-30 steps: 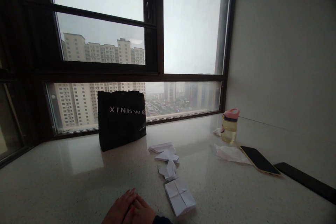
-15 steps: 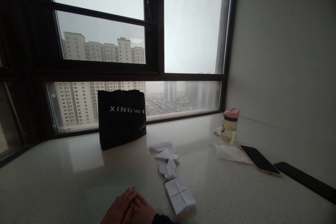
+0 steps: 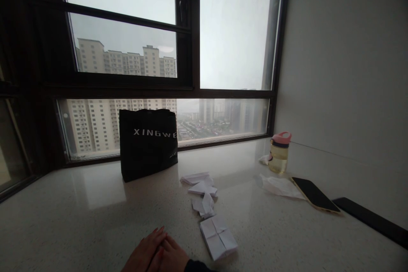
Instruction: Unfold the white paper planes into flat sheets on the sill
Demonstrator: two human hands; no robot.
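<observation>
My left hand (image 3: 143, 248) lies at the bottom of the view, its fingers stretched forward on the white speckled counter. Across it rests my right hand (image 3: 174, 256), fingers laid over the left one; a dark sleeve (image 3: 196, 266) shows at its wrist. No object is visible in either hand, though the undersides are hidden. Just right of them sits a folded square of white paper (image 3: 218, 237) with crossing creases. Beyond it, a folded paper piece with pointed flaps (image 3: 204, 206) and two flatter folded papers, one a triangular shape (image 3: 203, 188), lie in a line.
A black bag (image 3: 148, 148) with white lettering stands by the window. To the right are a bottle with a pink lid (image 3: 279, 153), crumpled tissue (image 3: 280, 187), a phone (image 3: 315, 195) and a long black object (image 3: 372, 219). A wall (image 3: 344, 72) bounds the right side.
</observation>
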